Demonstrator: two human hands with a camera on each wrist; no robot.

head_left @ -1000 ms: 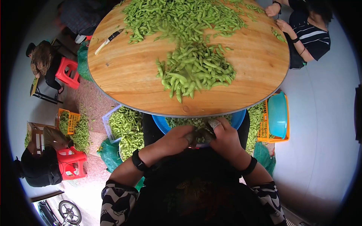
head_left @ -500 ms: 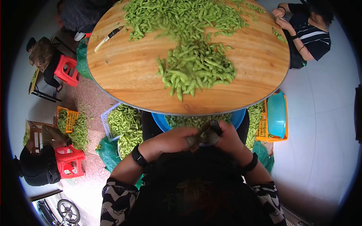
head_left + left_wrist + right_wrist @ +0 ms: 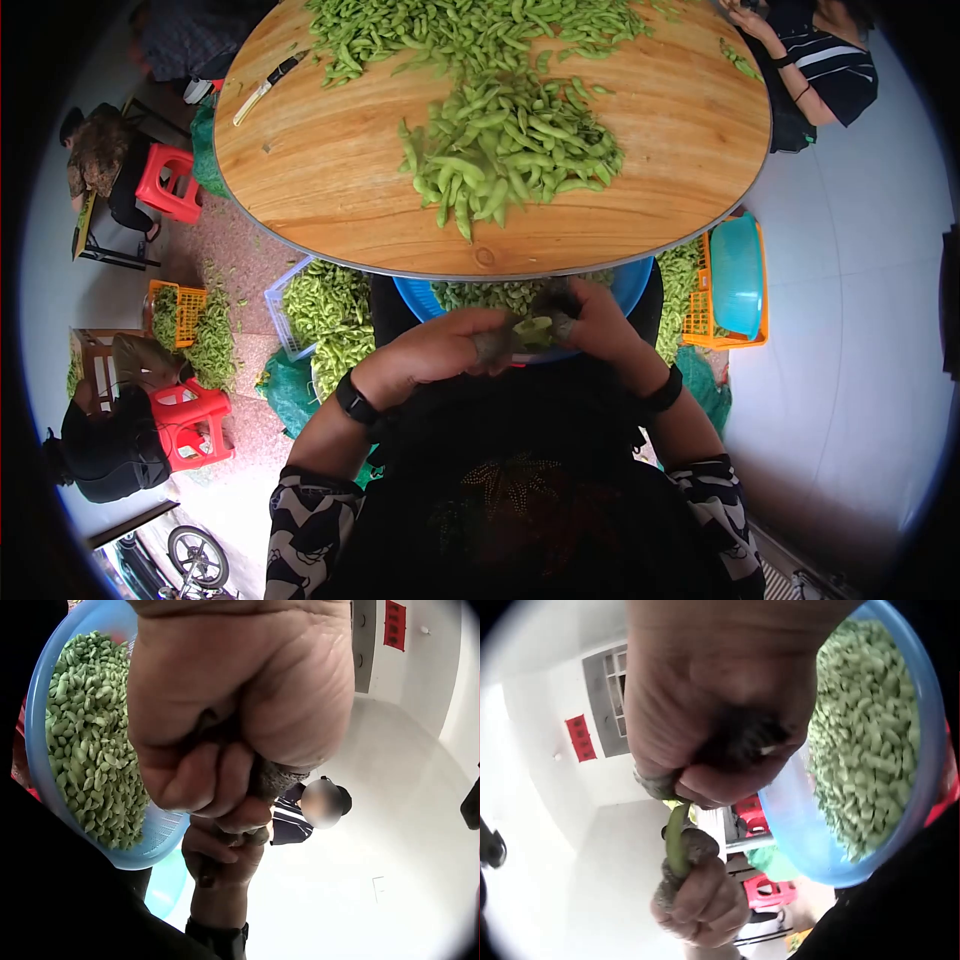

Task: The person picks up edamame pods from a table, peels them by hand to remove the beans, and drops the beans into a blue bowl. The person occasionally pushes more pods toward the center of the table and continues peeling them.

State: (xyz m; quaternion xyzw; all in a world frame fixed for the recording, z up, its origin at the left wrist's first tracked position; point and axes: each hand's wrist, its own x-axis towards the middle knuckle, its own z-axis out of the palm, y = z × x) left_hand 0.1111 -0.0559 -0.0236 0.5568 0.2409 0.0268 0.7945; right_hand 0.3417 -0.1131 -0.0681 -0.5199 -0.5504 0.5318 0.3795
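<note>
Both hands meet over my lap, just above a blue basket (image 3: 636,288) of shelled green beans. My left hand (image 3: 455,347) and right hand (image 3: 593,322) pinch the two ends of one green edamame pod (image 3: 532,327). In the right wrist view the pod (image 3: 676,838) runs from my right hand's (image 3: 712,727) curled fingers down to the left hand (image 3: 701,896). The left wrist view shows the left fist (image 3: 240,712) with taped fingertips, the right hand (image 3: 225,851) below it, and the basket (image 3: 41,712) full of beans.
A round wooden table (image 3: 340,180) carries a large heap of edamame pods (image 3: 510,150) and a knife (image 3: 262,90). Crates of pods (image 3: 325,310) stand under it, an orange crate with a teal bowl (image 3: 735,290) to the right. Other people sit around on red stools (image 3: 170,180).
Both hands have shifted slightly up toward the table edge, still joined. A green pod now shows between the fingers where earlier only dark fingertips showed.
</note>
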